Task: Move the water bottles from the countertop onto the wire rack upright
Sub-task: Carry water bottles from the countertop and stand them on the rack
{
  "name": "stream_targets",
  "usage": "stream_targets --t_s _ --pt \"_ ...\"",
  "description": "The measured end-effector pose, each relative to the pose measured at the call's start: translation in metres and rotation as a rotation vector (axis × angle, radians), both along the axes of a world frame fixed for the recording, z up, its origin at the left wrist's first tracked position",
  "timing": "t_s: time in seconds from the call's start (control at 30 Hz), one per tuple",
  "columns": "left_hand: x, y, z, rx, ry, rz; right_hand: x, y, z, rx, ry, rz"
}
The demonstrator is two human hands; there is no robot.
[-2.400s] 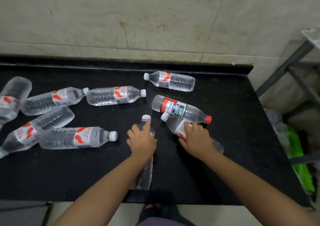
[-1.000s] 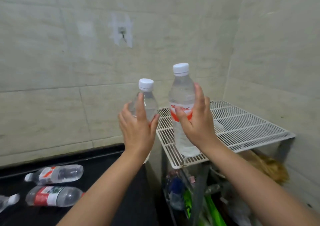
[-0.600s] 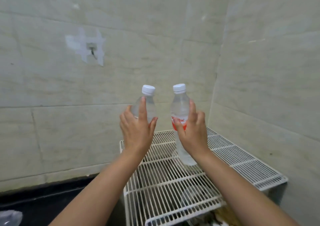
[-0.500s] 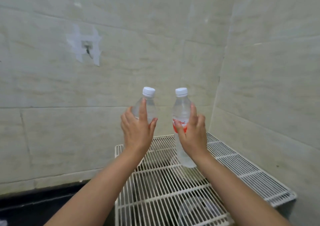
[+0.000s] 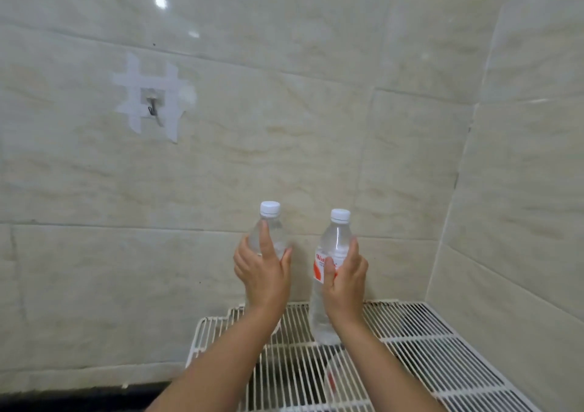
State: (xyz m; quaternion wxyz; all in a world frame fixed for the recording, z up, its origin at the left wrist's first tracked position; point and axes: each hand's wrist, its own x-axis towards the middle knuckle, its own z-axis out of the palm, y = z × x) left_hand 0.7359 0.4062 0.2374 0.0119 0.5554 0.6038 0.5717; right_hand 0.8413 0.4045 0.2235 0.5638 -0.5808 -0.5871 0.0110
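I hold two clear water bottles with white caps upright over the white wire rack. My left hand grips the left bottle around its middle, and the hand hides the bottle's lower half. My right hand grips the right bottle at its red and white label. That bottle's base sits at the rack's back part, on or just above the wires; I cannot tell which.
Tiled walls meet in a corner behind and to the right of the rack. A taped wall hook sits on the back wall at upper left. The black countertop edge shows at lower left.
I lifted both bottles off the countertop and carried them right to the rack. Over the last half second they moved lower and further back, towards the wall.
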Motion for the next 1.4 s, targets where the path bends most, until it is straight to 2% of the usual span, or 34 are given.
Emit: stream_targets --t_s 0.17,0.33,0.53,0.63,0.73,0.83,0.93,1.07,1.13,1.27,1.4 --pt "0.004 0.008 -0.017 -0.056 -0.01 0.05 -0.002 0.012 -0.009 -0.002 -0.086 -0.022" --pt "-0.009 0.003 -0.014 -0.106 0.03 0.004 0.013 0.01 -0.009 -0.104 -0.194 -0.002" --pt "-0.042 0.004 0.027 -0.027 0.062 -0.112 0.038 0.011 0.041 -0.048 -0.227 0.031" --pt "-0.047 0.012 0.057 -0.122 0.034 -0.265 0.037 0.024 0.082 -0.156 -0.352 0.152" --pt "-0.047 0.015 0.069 -0.236 0.036 -0.421 0.036 0.035 0.106 -0.376 -0.653 0.409" --pt "-0.051 0.014 0.065 -0.265 0.026 -0.473 0.044 0.037 0.118 -0.477 -0.741 0.5" --pt "-0.054 0.016 0.066 -0.305 -0.045 -0.491 0.05 0.036 0.123 -0.474 -0.818 0.482" --pt "-0.042 0.022 0.073 -0.292 0.214 -0.184 0.044 0.033 0.126 -0.437 -0.892 0.383" --pt "-0.036 0.025 0.077 -0.287 0.271 -0.106 0.036 0.032 0.122 -0.381 -0.896 0.287" --pt "-0.039 0.03 0.078 -0.296 0.31 -0.163 0.017 0.027 0.105 -0.197 -0.832 0.065" --pt "-0.048 0.029 0.077 -0.282 0.303 -0.264 0.013 0.03 0.1 -0.195 -0.731 0.003"
